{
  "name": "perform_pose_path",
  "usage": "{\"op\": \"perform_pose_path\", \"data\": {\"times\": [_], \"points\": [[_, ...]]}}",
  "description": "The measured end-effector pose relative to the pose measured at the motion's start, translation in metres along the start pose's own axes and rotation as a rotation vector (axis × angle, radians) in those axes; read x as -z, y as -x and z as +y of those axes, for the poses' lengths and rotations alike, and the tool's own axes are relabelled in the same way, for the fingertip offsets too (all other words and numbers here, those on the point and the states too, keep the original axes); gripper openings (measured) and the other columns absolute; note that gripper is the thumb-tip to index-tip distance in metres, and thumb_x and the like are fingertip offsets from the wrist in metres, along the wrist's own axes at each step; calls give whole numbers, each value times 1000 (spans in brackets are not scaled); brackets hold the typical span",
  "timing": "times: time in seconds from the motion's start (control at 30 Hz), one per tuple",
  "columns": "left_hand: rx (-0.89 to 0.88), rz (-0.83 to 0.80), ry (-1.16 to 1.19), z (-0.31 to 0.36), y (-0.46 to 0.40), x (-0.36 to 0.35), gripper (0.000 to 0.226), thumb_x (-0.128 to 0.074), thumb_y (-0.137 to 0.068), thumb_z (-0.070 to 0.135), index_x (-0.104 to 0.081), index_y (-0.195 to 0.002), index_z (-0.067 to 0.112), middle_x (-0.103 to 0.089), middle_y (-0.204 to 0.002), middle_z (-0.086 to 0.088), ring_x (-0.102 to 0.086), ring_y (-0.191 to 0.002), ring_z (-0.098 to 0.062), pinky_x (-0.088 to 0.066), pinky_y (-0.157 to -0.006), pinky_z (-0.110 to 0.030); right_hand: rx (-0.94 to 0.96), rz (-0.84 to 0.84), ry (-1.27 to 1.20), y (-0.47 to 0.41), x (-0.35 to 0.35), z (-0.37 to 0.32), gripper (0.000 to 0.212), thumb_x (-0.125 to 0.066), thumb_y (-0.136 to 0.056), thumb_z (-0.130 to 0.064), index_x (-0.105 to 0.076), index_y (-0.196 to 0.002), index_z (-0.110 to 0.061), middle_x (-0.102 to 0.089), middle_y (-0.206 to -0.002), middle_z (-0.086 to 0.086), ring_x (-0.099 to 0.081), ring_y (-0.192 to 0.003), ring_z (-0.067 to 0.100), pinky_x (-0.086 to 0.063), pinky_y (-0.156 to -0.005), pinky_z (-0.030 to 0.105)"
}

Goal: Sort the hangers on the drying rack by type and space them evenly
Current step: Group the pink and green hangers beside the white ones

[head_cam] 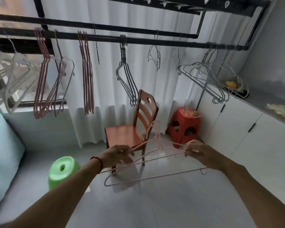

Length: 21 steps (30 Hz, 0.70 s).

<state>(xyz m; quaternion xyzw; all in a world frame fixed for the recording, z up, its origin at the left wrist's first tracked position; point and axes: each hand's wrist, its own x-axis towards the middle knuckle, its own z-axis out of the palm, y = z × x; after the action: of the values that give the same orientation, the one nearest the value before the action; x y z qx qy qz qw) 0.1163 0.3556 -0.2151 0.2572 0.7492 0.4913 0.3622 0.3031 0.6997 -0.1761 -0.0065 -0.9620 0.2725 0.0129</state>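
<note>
I hold pink wire hangers point(155, 176), at least two, low in front of me, well below the rack. My left hand point(117, 155) grips their left shoulder; my right hand point(197, 151) pinches the right shoulder. Overhead the black rail point(155, 42) carries hangers in bunches: white ones point(15, 76) at far left, pink ones point(41, 76), a second pink bunch point(87, 76), dark grey ones point(127, 74) in the middle, small wire ones point(154, 55), and grey-white ones point(207, 76) at the right.
A brown wooden chair point(130, 132) stands under the rail, with a red plastic stool point(184, 124) to its right and a green stool point(62, 170) on the floor at left. White cabinets point(237, 125) line the right wall. A pale blue cushion point(2, 155) lies at left.
</note>
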Motion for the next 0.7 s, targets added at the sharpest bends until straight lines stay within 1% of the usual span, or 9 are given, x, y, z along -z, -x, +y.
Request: {"op": "perform_pose_path", "data": {"times": [0.07, 0.1, 0.17, 0.27, 0.37, 0.47, 0.53, 0.63, 0.7], "points": [[24, -90, 22, 5, 10, -4, 23, -48, -102, 16, -64, -115, 6, -70, -75, -11, -68, -74, -34, -60, -69, -42, 63, -2, -33, -6, -4, 5, 20, -64, -95, -17, -68, -86, -34, -59, -110, -4, -61, -104, 12, -52, -92, 30], [28, -101, 13, 7, 14, -6, 24, -49, -102, 22, -66, -115, 12, -64, -68, -8, -63, -62, -28, -57, -58, -36, 75, -10, -43, -9, -5, 6, 19, -63, -95, -16, -68, -86, -31, -58, -114, -3, -59, -108, 11, -51, -94, 29], [36, -97, 71, 12, 20, -9, 22, -52, -101, 29, -70, -108, 17, -48, -58, -3, -45, -45, -15, -43, -41, -26, 94, -7, -93, -15, -6, 10, 15, -60, -97, -16, -67, -88, -26, -58, -118, -2, -57, -112, 11, -48, -96, 31], [37, -109, 173, 23, 28, -7, 27, -61, -96, 34, -68, -103, 8, -42, -55, -4, -33, -38, -13, -29, -34, -21, 92, 26, -170, -27, -4, 12, 12, -54, -101, -19, -63, -93, -23, -67, -98, -4, -63, -90, 18, -50, -84, 41], [47, -15, 115, 33, 39, -6, 40, -72, -83, 48, -65, -91, 9, -47, -58, -9, -32, -42, -14, -26, -35, -20, 117, 6, -185, -39, 6, 13, 11, -52, -101, -20, -62, -97, -23, -73, -91, -6, -69, -82, 14, -58, -81, 42], [8, 119, -129, 54, 55, -9, 46, -71, -82, 51, -67, -95, 7, -47, -58, 3, -34, -45, -11, -28, -40, -23, 136, -108, -288, -46, 24, 4, 11, -54, -100, -21, -61, -99, -13, -73, -84, 6, -70, -72, 20, -60, -72, 43], [-84, 254, -384, 69, 62, -9, 35, -67, -88, 44, -70, -90, 9, -49, -59, 8, -39, -47, -4, -33, -46, -20, 82, -240, -411, -50, 33, -4, 19, -55, -99, -23, -58, -106, -6, -72, -80, 8, -65, -65, 20, -57, -63, 37], [-109, 487, -847, 83, 68, 1, 34, -57, -93, 52, -62, -76, 23, -53, -62, 10, -47, -53, -1, -38, -55, -19, -26, -573, -658, -53, 42, -17, 35, -57, -96, -29, -59, -114, 2, -58, -77, 5, -53, -64, 16, -46, -55, 28], [-38, 575, -1082, 88, 68, 11, 32, -48, -97, 53, -56, -79, 27, -58, -68, 8, -55, -61, -6, -38, -57, -21, -57, -780, -817, -56, 43, -28, 28, -55, -100, -24, -58, -109, 2, -50, -78, 6, -46, -64, 19, -43, -51, 27]]}}
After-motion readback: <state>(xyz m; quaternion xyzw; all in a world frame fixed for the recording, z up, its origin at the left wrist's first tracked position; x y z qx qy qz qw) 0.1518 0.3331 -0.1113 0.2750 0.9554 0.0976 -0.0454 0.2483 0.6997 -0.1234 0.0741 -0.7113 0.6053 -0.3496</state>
